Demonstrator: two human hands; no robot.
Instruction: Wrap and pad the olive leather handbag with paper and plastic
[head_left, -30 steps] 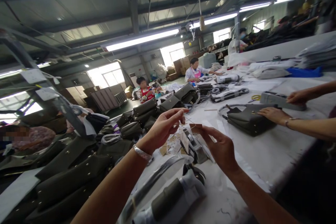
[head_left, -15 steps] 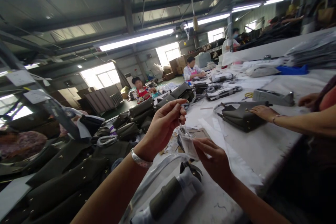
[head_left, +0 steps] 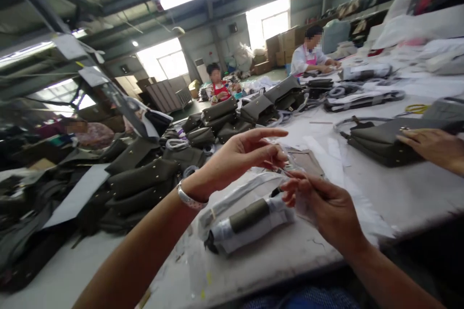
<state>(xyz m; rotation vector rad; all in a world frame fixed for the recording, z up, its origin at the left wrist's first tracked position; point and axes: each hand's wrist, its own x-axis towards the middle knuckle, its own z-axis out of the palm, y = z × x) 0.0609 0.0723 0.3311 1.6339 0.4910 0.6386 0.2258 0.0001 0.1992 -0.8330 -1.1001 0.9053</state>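
Note:
My left hand (head_left: pixel 250 152) is raised over the table. Its index finger is stretched out, while the thumb and other fingers close on a thin string, which is hard to make out. Close beside it, my right hand (head_left: pixel 326 205) pinches a small clear plastic packet (head_left: pixel 305 208), largely covered by the fingers. The two hands nearly touch at their fingertips. Below them lies a dark olive handbag (head_left: pixel 250 215), partly wrapped in white and clear film, with its wrapped strap (head_left: pixel 239 194) stretched out behind it.
Many dark handbags (head_left: pixel 145 181) are piled on the left. A flat brown piece (head_left: pixel 306 161) and white paper strips (head_left: pixel 329 149) lie ahead. At right, a co-worker's hand (head_left: pixel 435 147) rests on another handbag (head_left: pixel 384 137). Two people (head_left: pixel 219 88) work farther back.
My view has turned right and down. My left index finger has straightened. My right hand has turned and now covers most of the packet, which showed plainly before.

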